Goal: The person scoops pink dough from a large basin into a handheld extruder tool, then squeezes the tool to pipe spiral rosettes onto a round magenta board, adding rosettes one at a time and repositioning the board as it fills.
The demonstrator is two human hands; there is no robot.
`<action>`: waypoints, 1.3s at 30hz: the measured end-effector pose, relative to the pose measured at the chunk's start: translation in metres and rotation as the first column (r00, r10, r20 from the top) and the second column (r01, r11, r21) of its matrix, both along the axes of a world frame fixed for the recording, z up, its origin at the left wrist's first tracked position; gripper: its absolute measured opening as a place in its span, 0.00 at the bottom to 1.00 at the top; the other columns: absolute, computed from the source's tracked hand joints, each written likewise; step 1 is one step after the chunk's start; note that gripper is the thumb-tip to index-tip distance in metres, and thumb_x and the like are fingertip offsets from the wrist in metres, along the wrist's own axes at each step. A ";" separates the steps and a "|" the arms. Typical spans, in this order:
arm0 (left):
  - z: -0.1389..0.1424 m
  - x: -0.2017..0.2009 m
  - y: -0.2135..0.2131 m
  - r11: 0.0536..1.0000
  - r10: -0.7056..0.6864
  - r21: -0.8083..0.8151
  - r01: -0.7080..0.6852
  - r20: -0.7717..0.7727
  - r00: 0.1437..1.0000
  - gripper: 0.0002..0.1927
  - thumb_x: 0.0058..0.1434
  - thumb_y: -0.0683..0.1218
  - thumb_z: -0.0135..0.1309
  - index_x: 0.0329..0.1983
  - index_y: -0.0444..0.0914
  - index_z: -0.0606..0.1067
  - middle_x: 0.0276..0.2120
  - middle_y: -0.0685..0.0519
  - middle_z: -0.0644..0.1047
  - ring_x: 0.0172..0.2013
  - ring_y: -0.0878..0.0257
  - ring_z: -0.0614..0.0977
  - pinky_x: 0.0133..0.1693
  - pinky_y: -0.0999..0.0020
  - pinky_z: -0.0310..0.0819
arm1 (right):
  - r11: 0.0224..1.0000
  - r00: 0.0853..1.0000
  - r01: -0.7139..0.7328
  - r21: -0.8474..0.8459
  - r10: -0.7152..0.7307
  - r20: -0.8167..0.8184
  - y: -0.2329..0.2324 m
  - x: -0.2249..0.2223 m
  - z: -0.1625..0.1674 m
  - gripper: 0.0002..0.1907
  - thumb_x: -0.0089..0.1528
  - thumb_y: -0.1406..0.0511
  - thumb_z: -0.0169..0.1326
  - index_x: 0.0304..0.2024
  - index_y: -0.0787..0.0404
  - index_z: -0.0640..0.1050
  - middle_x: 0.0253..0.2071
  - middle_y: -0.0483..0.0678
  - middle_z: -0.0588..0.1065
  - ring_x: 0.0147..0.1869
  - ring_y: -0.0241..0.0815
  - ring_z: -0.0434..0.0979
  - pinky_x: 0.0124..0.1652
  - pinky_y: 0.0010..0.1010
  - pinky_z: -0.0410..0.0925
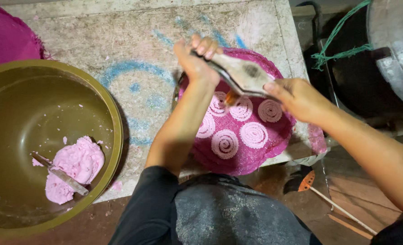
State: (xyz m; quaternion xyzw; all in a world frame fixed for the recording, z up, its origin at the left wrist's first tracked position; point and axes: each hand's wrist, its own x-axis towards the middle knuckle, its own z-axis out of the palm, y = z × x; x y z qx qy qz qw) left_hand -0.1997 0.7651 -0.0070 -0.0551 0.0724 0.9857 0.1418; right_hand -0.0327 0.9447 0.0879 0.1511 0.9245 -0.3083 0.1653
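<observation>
Both my hands grip a metal dough press (242, 75) held level above a round magenta woven mat (278, 136). My left hand (196, 58) holds its far handle. My right hand (296, 97) holds the near handle. Pale pink dough comes out under the press. Several pink dough spirals (225, 144) lie on the mat below it. At the left stands a big olive bowl (113, 131) with a lump of pink dough (77, 165) and a metal spoon (63, 176) lying in it.
The mat and bowl rest on a stained stone slab (133, 36) with blue marks. A magenta mat stack (6, 36) sits at the far left. A large metal vessel (394, 45) with green rope stands at the right. An orange-tipped stick (328, 199) lies on the floor.
</observation>
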 end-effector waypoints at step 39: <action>-0.067 0.109 -0.086 -0.288 -0.667 -0.532 -0.796 -0.485 0.566 0.10 0.64 0.47 0.58 0.47 0.44 0.82 0.37 0.48 0.82 0.36 0.48 0.83 0.37 0.54 0.77 | 0.698 0.718 0.016 -0.716 -0.506 -0.478 0.014 0.120 -0.126 0.34 0.71 0.42 0.42 0.42 0.69 0.74 0.25 0.44 0.70 0.24 0.32 0.66 0.24 0.24 0.60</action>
